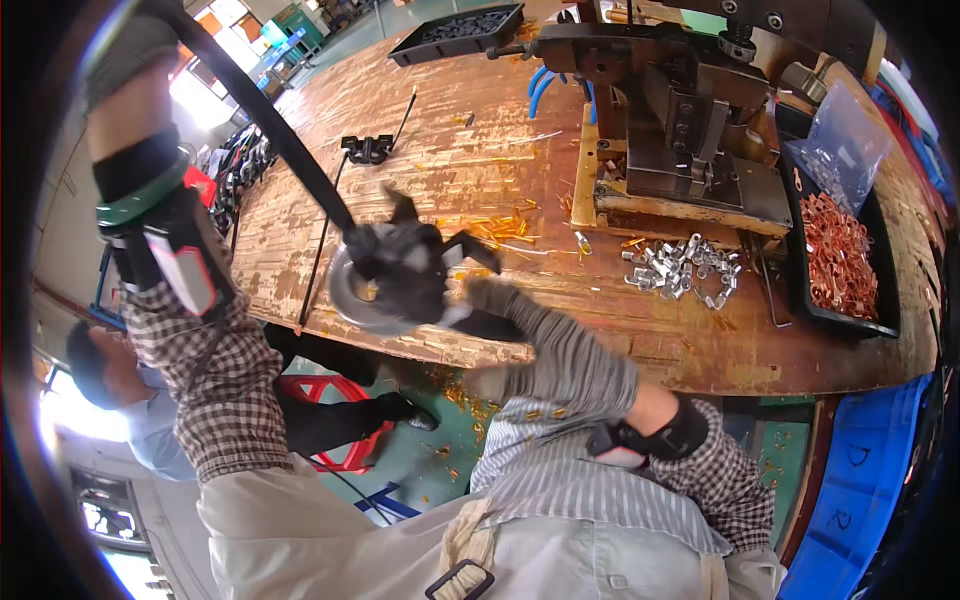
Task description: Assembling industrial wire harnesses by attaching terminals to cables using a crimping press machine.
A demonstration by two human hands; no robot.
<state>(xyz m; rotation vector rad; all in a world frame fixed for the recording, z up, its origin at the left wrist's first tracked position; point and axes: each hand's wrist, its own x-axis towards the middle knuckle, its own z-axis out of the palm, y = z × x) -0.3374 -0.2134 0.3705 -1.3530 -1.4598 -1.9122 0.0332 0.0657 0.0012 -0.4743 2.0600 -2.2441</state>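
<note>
My left hand [132, 62], in a dark glove, is raised at the upper left, closed round a long black cable harness [275, 135]. The harness slants down across the bench to a bulky black end with several short branches [405, 270], blurred by motion. At that end, my right hand [570, 355], in a grey knitted glove, has its fingers over one black branch, while the thumb stands apart below. Behind the bulky end lies a round grey metallic ring [347, 290], partly hidden. Brass-coloured tubular pieces [495, 230] are scattered beside it.
A metal press [690, 120] stands at the back right; silver terminals [685, 270] lie before it. A black tray [845, 318] holds copper terminals [840, 255]. Another black tray [455, 38] lies far back. A black clamp-like part [368, 150] is farther left. A person [150, 400] sits at left.
</note>
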